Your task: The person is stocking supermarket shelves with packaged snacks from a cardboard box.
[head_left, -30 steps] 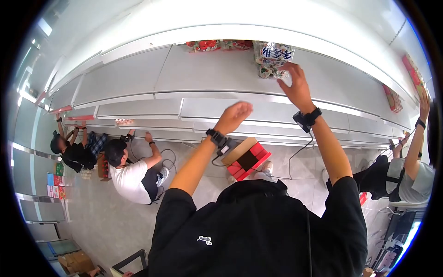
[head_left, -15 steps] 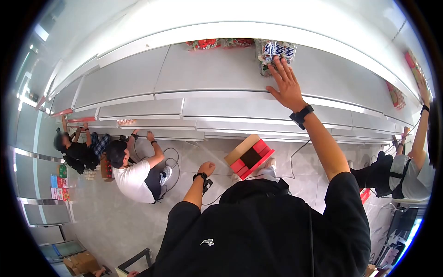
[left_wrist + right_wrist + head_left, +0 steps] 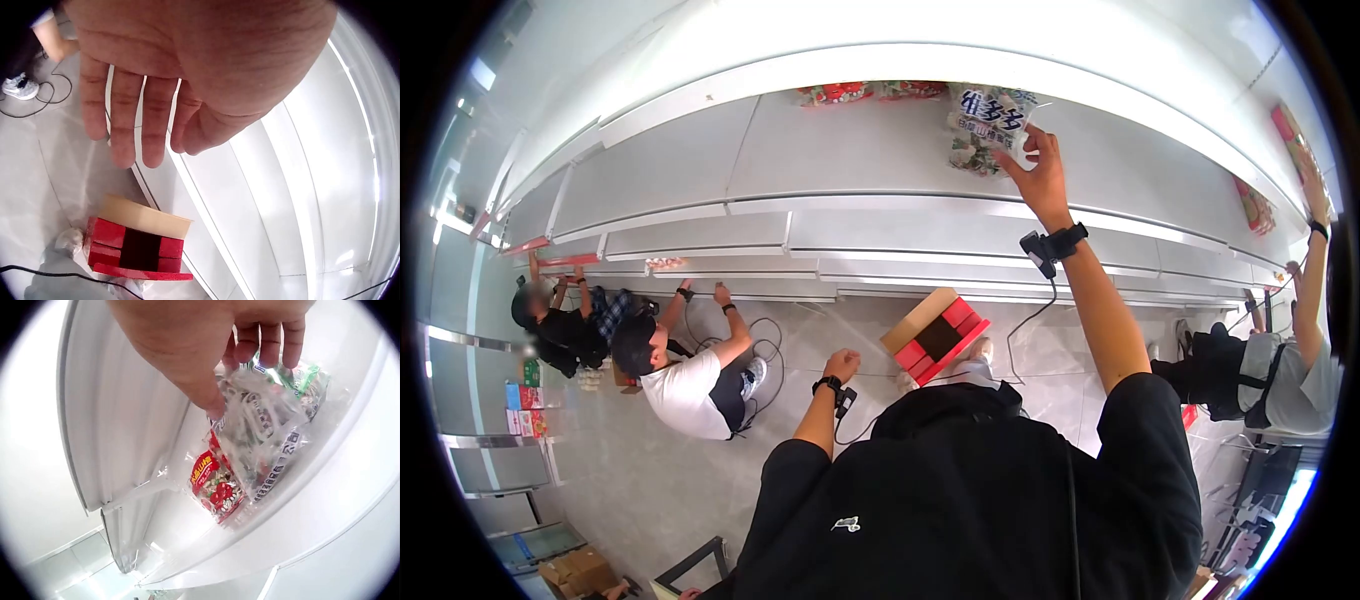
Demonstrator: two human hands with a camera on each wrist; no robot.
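Observation:
My right hand (image 3: 1043, 180) reaches onto the upper shelf and pinches the right edge of a clear plastic snack bag (image 3: 985, 125) printed with blue lettering. In the right wrist view, the thumb presses against this crinkled bag (image 3: 256, 431), with fingers curled over its top. Behind it a green-trimmed bag (image 3: 309, 384) shows, and beside it a red-labelled snack bag (image 3: 217, 484). Low in front of my body, my left hand (image 3: 842, 364) hangs away from the shelves. The left wrist view shows its relaxed fingers (image 3: 125, 119) with nothing in them.
Grey shelves (image 3: 850, 160) run across in tiers, with red bags (image 3: 835, 94) at the back. On the floor by my feet stands an open red carton (image 3: 968, 325). One person (image 3: 690, 390) crouches left, another (image 3: 1290, 380) works at right. Cables trail from my wrists.
My left hand dropped from near the shelves to low before my body. The right hand went from spread fingers on the bag's front to pinching its right edge; the bag now tilts.

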